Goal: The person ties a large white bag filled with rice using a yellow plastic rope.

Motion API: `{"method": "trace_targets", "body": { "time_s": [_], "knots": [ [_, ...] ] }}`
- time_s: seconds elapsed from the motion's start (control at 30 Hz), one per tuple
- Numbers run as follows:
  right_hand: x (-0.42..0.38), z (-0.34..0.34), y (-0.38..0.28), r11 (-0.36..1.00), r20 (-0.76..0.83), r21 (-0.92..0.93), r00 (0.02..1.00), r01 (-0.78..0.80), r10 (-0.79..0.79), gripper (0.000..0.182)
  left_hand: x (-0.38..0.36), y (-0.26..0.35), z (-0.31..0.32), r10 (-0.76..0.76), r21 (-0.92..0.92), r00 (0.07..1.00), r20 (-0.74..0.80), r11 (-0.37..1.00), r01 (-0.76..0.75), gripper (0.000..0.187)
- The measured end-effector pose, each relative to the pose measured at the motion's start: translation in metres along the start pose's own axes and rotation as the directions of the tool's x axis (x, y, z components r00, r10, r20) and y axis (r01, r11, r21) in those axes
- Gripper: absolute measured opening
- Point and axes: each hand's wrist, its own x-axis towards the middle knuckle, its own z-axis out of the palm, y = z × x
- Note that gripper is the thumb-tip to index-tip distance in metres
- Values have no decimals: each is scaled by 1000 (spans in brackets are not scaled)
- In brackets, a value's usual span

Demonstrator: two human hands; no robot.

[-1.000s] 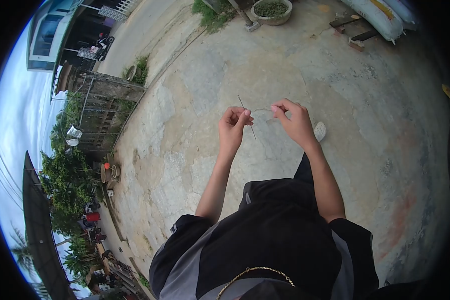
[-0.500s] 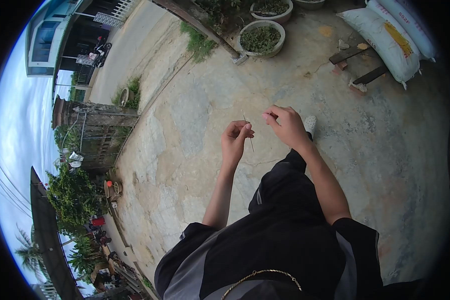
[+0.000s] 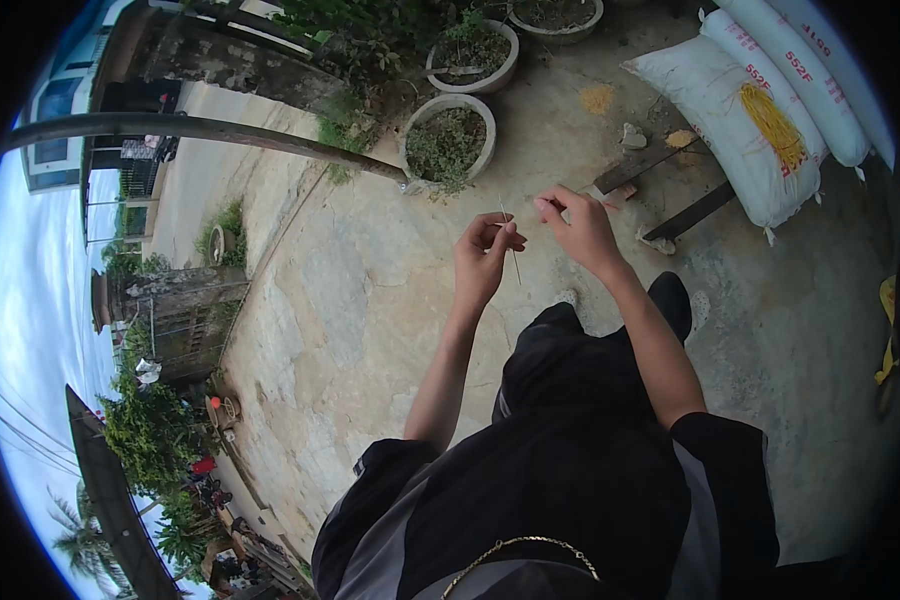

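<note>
My left hand is closed in a pinch, thumb against fingers, around a thin, straight needle-like rod. The rod stands nearly upright, with its ends poking out above and below the fingers. To the right and slightly higher, my right hand has thumb and forefinger pressed together. Whatever lies in that pinch is too small to make out. A small gap separates the two hands, both held out over the concrete ground in front of my body.
White sacks rest at the upper right on dark wooden beams, a bundle of yellow strands on top. Round planters stand ahead. A long pole slants across the upper left. Concrete ground spreads below.
My view has moved toward the sacks and planters, which appear closer and further left. My feet have shifted in a step. Both hands keep their pinches, the thin rod still in the left.
</note>
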Motion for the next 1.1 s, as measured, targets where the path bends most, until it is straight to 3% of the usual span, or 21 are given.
{"method": "trace_targets", "body": {
  "time_s": [0.03, 0.1, 0.17, 0.2, 0.23, 0.3, 0.4, 0.47, 0.6, 0.73, 0.8, 0.9, 0.93, 1.0, 1.03, 1.1],
  "knots": [
    [8, -20, 44, 999, 17, -28, 1000, -24, 24, 15, 21, -30, 25, 3, -12, 1000, -19, 1000, -3, 20],
    [29, -73, 86, 997, 37, -58, 998, -47, 49, 15, 44, -33, 66, -8, -23, 999, -42, 1000, 7, 20],
    [45, -135, 140, 971, 47, -238, 999, -7, 18, 17, 59, -33, 114, -61, -73, 986, -152, 996, 50, 18],
    [56, -172, 157, 971, 72, -198, 985, -137, 154, 18, 66, -33, 143, -100, -80, 976, -191, 993, 86, 20],
    [65, -208, 179, 968, 97, -207, 982, -139, 162, 18, 70, -36, 171, -118, -96, 971, -208, 990, 100, 20],
    [84, -278, 256, 931, 40, -242, 956, -275, 292, 19, 79, -57, 239, -290, -190, 890, -353, 953, 235, 22],
    [109, -375, 383, 852, -91, -336, 914, -403, 396, 20, 72, -87, 341, -353, -171, 817, -456, 935, 309, 22],
    [131, -430, 461, 779, -227, -455, 902, -432, 368, 19, 76, -90, 406, -428, -211, 749, -505, 903, 374, 21],
    [205, -500, 567, 679, -316, -626, 920, -385, 231, 18, 53, -84, 495, -540, -253, 676, -501, 838, 483, 22],
    [264, -518, 621, 561, -150, -778, 951, -281, 269, 21, 51, -76, 556, -625, -259, 541, -564, 755, 602, 23],
    [271, -522, 648, 510, 78, -845, 907, -160, 413, 16, 59, -77, 576, -645, -259, 497, -580, 725, 638, 24],
    [279, -527, 645, 503, 158, -863, 920, -47, 357, 20, 91, -80, 599, -637, -259, 514, -575, 738, 624, 24],
    [283, -529, 633, 505, 165, -862, 920, -41, 357, 20, 106, -86, 607, -603, -201, 557, -571, 761, 617, 25],
    [277, -535, 601, 592, 1, -804, 994, -63, 107, 20, 142, -85, 623, -598, -156, 611, -519, 769, 620, 29],
    [275, -541, 589, 588, 1, -806, 995, -60, 103, 20, 172, -79, 631, -617, -168, 628, -474, 764, 624, 31],
    [259, -553, 563, 784, -55, -618, 991, 60, -120, 14, 221, -96, 650, -573, -219, 718, -396, 818, 532, 39]
  ]
}}
